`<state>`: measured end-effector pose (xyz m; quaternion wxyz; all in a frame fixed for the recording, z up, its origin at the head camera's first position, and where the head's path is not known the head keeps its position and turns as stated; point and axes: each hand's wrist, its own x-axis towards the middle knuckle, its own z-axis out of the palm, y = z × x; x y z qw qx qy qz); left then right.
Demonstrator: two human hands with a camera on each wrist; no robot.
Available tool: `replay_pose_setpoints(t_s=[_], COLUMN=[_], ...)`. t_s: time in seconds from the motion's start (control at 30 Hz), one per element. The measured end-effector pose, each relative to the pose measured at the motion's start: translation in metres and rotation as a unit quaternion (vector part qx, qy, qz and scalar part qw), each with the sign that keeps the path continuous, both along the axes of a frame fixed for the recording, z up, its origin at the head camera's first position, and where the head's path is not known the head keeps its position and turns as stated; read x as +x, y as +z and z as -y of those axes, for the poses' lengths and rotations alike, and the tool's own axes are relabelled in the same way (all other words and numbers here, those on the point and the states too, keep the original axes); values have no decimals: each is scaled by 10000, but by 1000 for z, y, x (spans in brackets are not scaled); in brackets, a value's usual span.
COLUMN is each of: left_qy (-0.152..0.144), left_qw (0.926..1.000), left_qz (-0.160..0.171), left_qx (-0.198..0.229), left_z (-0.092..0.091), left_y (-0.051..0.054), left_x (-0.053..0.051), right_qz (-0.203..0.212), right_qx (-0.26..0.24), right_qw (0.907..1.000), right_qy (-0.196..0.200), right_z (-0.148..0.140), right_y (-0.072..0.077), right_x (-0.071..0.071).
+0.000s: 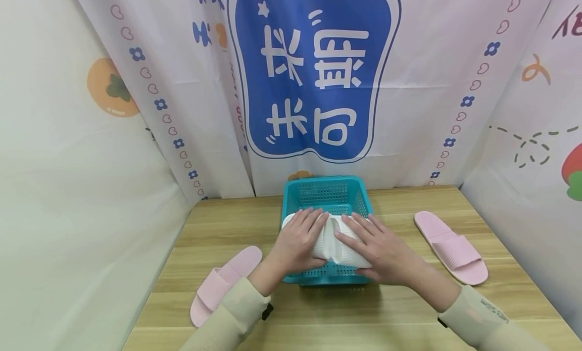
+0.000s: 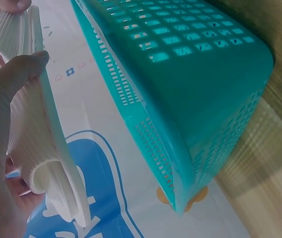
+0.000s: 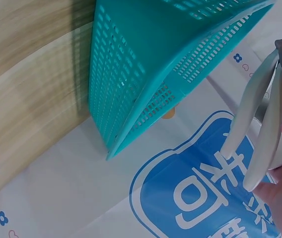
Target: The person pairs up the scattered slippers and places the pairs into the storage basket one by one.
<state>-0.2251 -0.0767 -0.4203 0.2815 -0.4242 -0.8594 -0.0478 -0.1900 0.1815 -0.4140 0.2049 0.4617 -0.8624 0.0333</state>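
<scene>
A pair of white ribbed slippers (image 1: 335, 242) is held above a teal perforated basket (image 1: 334, 280), with both hands on the pair. My left hand (image 1: 297, 245) grips the left side; in the left wrist view its thumb lies along the edge of the slippers (image 2: 56, 134), fingers on the far side. At the right side my right hand (image 1: 379, 249) grips them, fingers spread over the top and thumb below. Seen from the right wrist, the two soles (image 3: 265, 144) stand slightly apart at one end. The basket's floor is partly hidden by hands and slippers.
One pink slipper (image 1: 213, 290) lies on the wooden table (image 1: 218, 224) left of the basket, another pink slipper (image 1: 459, 252) to its right. Printed white curtains (image 1: 409, 113) hang behind the table and at both sides. The basket stands near the back edge.
</scene>
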Motion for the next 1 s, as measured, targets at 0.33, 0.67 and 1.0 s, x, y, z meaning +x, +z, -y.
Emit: replay_pose_setpoints(t_s=[0.33,0.67,1.0], left_qy=[-98,-70,-145], left_qw=[9995,9992,9992], left_qz=[301,295,298], left_qx=[-49,-259,-230], left_z=[2,2,2], left_y=[-1,2,1], left_x=[-1,0,-1], right_qz=[39,-18,-194], right_qx=[-56,-81,-84], right_qw=[10000,9999,9997], right_qy=[57,61,79], right_z=[-2,-1,1], right_y=[-1,0,-4], right_x=[4,6,6])
